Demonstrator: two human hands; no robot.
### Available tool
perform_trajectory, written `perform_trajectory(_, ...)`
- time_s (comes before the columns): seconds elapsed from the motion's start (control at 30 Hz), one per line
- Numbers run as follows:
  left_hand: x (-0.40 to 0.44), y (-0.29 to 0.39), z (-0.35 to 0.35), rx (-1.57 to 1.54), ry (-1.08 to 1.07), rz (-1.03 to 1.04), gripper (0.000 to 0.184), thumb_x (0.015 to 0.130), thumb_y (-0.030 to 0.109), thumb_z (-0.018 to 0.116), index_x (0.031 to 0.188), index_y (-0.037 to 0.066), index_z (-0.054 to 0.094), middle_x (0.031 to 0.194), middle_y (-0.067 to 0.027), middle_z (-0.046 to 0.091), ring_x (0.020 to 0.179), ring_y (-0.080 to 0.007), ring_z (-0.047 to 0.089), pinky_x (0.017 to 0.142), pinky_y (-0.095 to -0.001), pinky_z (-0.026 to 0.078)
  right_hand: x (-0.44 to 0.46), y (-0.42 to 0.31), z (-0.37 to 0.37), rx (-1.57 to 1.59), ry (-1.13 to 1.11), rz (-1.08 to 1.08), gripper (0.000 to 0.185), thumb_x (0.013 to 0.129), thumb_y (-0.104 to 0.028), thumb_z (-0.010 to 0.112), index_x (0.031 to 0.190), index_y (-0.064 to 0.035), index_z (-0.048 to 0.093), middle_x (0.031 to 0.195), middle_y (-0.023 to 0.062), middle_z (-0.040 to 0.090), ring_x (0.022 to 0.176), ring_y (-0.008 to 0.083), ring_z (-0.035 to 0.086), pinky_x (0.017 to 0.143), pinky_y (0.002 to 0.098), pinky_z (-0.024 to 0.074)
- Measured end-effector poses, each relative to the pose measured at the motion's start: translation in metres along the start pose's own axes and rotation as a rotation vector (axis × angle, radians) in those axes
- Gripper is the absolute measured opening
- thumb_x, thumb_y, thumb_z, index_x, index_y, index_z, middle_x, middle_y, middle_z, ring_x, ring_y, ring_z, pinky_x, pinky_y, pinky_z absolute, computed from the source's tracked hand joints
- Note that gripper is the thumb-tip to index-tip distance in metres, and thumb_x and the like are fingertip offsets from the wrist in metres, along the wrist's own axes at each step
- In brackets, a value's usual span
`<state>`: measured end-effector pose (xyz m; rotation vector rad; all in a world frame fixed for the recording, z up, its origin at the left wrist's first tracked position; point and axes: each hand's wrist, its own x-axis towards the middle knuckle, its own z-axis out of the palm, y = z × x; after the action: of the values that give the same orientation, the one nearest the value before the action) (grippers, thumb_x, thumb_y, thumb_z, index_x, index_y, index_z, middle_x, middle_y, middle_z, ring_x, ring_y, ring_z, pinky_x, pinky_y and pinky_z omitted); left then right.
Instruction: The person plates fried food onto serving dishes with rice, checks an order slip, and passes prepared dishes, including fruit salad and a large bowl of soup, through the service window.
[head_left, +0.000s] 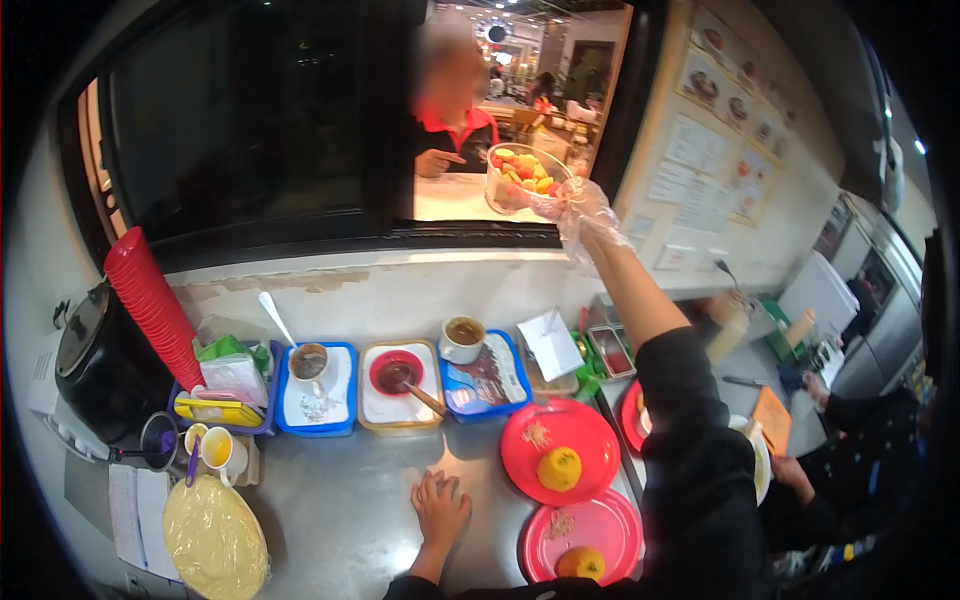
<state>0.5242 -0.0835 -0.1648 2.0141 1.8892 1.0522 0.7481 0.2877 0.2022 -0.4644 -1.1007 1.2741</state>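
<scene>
My right hand (588,212), in a clear plastic glove, grips a clear bowl (512,195) of yellow and red chopped pieces by its side. My right arm reaches up to the window opening, where the bowl is held over the sill. My left hand (441,507) rests bare on the steel counter (335,520), fingers spread, holding nothing. To its right are two red plates, an upper plate (516,433) and a lower plate (622,520). Each bears a yellow dome of food (559,468) and a small scatter of brownish shreds.
Beyond the window a person in a red collar (468,130) faces me. Along the wall stand blue-rimmed trays (340,418) with cups, a red bowl (376,372) and a stack of red cups (150,290). A co-worker's hand (795,478) is at the right, near an orange board (772,420).
</scene>
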Motion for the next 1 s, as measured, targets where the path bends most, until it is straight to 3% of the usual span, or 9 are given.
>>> perform_trajectory(0.07, -0.001, -0.001, 0.002, 0.014, 0.041, 0.007, 0.035, 0.071, 0.023, 0.066, 0.103, 0.012, 0.061, 0.119, -0.0102, 0.05, 0.125, -0.0303, 0.037, 0.105, -0.0511, 0.022, -0.054, -0.051, -0.005, -0.126, -0.01, 0.05, 0.02, 0.085, 0.003, 0.035, 0.099, 0.0166, 0.036, 0.103, 0.0336, 0.05, 0.087, 0.0469, 0.061, 0.071, 0.0468, 0.0604)
perform_trajectory(0.13, -0.001, 0.0, 0.0, 0.011, 0.034, 0.021, 0.036, 0.07, 0.023, 0.067, 0.104, 0.012, 0.06, 0.119, -0.011, 0.05, 0.125, -0.0313, 0.037, 0.104, -0.0512, 0.022, -0.112, -0.093, -0.004, -0.333, 0.162, 0.05, 0.009, 0.089, -0.004, 0.043, 0.09, 0.004, 0.045, 0.086, 0.0173, 0.056, 0.071, 0.0292, 0.064, 0.062, 0.0383, 0.0591)
perform_trajectory(0.2, -0.002, 0.0, 0.002, -0.006, 0.02, 0.032, 0.036, 0.07, 0.022, 0.067, 0.104, 0.011, 0.06, 0.119, -0.0115, 0.05, 0.124, -0.0314, 0.037, 0.104, -0.0502, 0.022, -0.162, -0.127, -0.035, -0.303, 0.072, 0.012, 0.011, 0.09, -0.01, 0.05, 0.087, 0.0008, 0.049, 0.08, 0.0123, 0.055, 0.069, 0.0267, 0.063, 0.066, 0.0393, 0.0576)
perform_trajectory(0.43, -0.004, 0.009, -0.002, -0.027, -0.008, 0.061, 0.034, 0.071, 0.018, 0.066, 0.103, 0.01, 0.06, 0.119, -0.0113, 0.05, 0.122, -0.0302, 0.038, 0.105, -0.0458, 0.021, -0.325, -0.233, -0.07, -0.467, 0.655, 0.059, 0.013, 0.09, -0.01, 0.049, 0.093, 0.0023, 0.048, 0.085, 0.0153, 0.055, 0.069, 0.0286, 0.062, 0.069, 0.0404, 0.0563)
perform_trajectory(0.67, -0.004, 0.015, 0.001, 0.021, -0.033, 0.032, 0.035, 0.072, 0.017, 0.064, 0.105, 0.009, 0.059, 0.119, -0.01, 0.049, 0.122, -0.0292, 0.038, 0.106, -0.0442, 0.021, -0.442, -0.293, -0.222, -0.568, 0.893, -0.083, 0.015, 0.088, -0.01, 0.054, 0.092, 0.0029, 0.049, 0.088, 0.0156, 0.055, 0.074, 0.0314, 0.062, 0.071, 0.042, 0.0565)
perform_trajectory(0.77, -0.004, 0.014, 0.002, 0.064, -0.038, 0.04, 0.034, 0.073, 0.018, 0.063, 0.105, 0.009, 0.058, 0.12, -0.0095, 0.049, 0.121, -0.0284, 0.039, 0.106, -0.0437, 0.021, -0.485, -0.301, -0.282, -0.499, 0.992, -0.272, 0.013, 0.088, -0.006, 0.045, 0.09, 0.0021, 0.055, 0.083, 0.0121, 0.056, 0.071, 0.0253, 0.063, 0.055, 0.0388, 0.0559)
perform_trajectory(0.87, -0.004, 0.017, 0.004, 0.088, -0.048, 0.033, 0.035, 0.072, 0.017, 0.063, 0.106, 0.009, 0.058, 0.12, -0.0096, 0.049, 0.121, -0.0286, 0.039, 0.105, -0.044, 0.023, -0.526, -0.311, -0.366, -0.848, 1.206, -0.236, 0.019, 0.089, -0.01, 0.046, 0.086, 0.0012, 0.062, 0.079, 0.0124, 0.061, 0.072, 0.0243, 0.063, 0.057, 0.0385, 0.0525)
perform_trajectory(0.93, -0.004, 0.014, 0.008, 0.105, -0.042, 0.039, 0.036, 0.072, 0.016, 0.062, 0.107, 0.009, 0.057, 0.12, -0.0099, 0.049, 0.121, -0.0292, 0.039, 0.105, -0.0446, 0.023, -0.56, -0.304, -0.472, -1.562, 1.392, 0.025, 0.023, 0.088, -0.013, 0.048, 0.086, 0.0006, 0.066, 0.078, 0.0138, 0.065, 0.073, 0.0235, 0.064, 0.062, 0.0379, 0.0503)
perform_trajectory(1.0, -0.004, 0.012, 0.01, 0.101, -0.054, 0.05, 0.037, 0.072, 0.015, 0.061, 0.108, 0.009, 0.057, 0.121, -0.0103, 0.048, 0.122, -0.0303, 0.039, 0.105, -0.0451, 0.024, -0.594, -0.287, -0.56, -1.505, 1.438, 0.074, 0.021, 0.087, -0.013, 0.049, 0.088, 0.0001, 0.066, 0.081, 0.0149, 0.065, 0.074, 0.0245, 0.064, 0.064, 0.0381, 0.05)
